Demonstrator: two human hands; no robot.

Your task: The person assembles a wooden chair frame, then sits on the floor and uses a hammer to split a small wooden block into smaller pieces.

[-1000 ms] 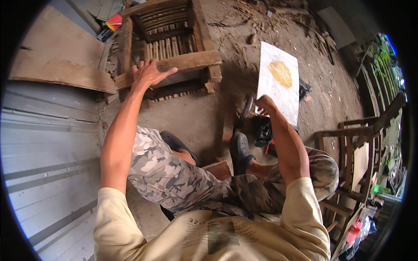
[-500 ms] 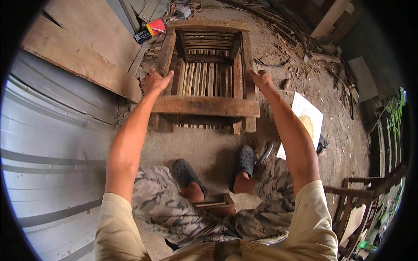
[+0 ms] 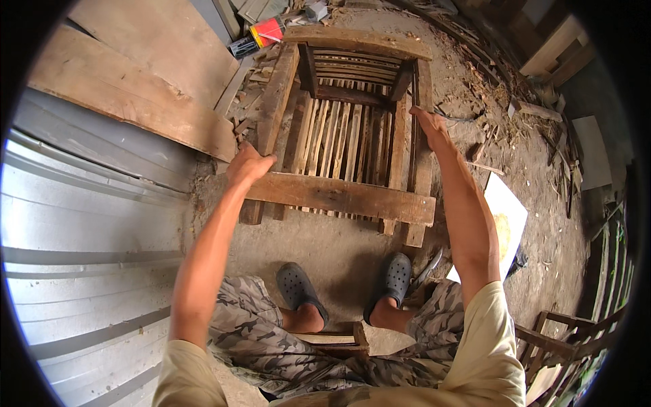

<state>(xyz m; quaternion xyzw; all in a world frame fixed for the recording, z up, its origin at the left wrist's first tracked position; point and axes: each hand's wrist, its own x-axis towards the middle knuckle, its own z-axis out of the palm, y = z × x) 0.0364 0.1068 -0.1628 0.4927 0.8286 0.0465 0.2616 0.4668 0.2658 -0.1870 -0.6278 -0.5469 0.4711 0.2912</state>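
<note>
A heavy, slatted wooden chair frame [image 3: 339, 193] stands on the ground in front of me, slightly turned. My left hand [image 3: 249, 166] grips its left side rail close to the near crossbeam, thumb over the inner edge and fingers on the outer side. Farther up, my right hand [image 3: 428, 125] holds the right side rail, its fingertips partly hidden. Thin pale slats [image 3: 332, 139] fill the frame's middle and its far end.
My feet, in dark clogs [image 3: 300, 288], are just short of the frame, with a wooden piece [image 3: 339, 339] between my legs. A knife-like blade [image 3: 427, 266] and a white board [image 3: 517, 203] lie right. Metal sheeting [image 3: 88, 230] and planks [image 3: 135, 102] line the left.
The chair frame has turned slightly and appears lower and farther right in view. My left hand has come nearer to me with its rail; both hands stay on the frame.
</note>
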